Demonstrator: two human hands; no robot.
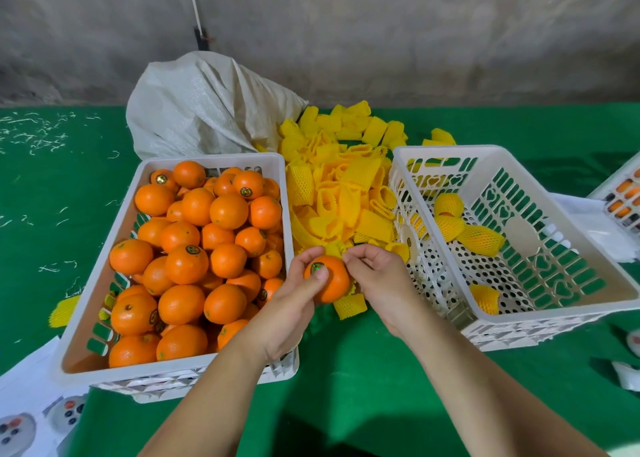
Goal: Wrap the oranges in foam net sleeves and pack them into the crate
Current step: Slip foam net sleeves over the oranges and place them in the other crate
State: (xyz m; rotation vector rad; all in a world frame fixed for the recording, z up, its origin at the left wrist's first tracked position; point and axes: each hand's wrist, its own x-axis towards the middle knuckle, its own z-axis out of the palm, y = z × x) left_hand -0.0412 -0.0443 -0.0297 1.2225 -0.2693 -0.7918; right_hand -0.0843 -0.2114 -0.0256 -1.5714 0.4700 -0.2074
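My left hand (294,304) grips an orange (330,280) over the green table, thumb on its sticker. My right hand (377,280) pinches a yellow foam net sleeve (336,249) at the orange's far side; more of the sleeve peeks out under the fruit. A white crate (277,159) on the left is full of bare oranges (194,259). The white crate on the right (588,249) holds three wrapped oranges (460,228) at its back and one loose sleeve (485,297) near its front. A pile of yellow sleeves (339,186) lies between the crates.
A grey woven sack (207,107) lies behind the left crate. Another crate with oranges (623,193) shows at the right edge. White paper sheets (27,387) lie at the bottom left. One stray sleeve (64,311) rests left of the full crate.
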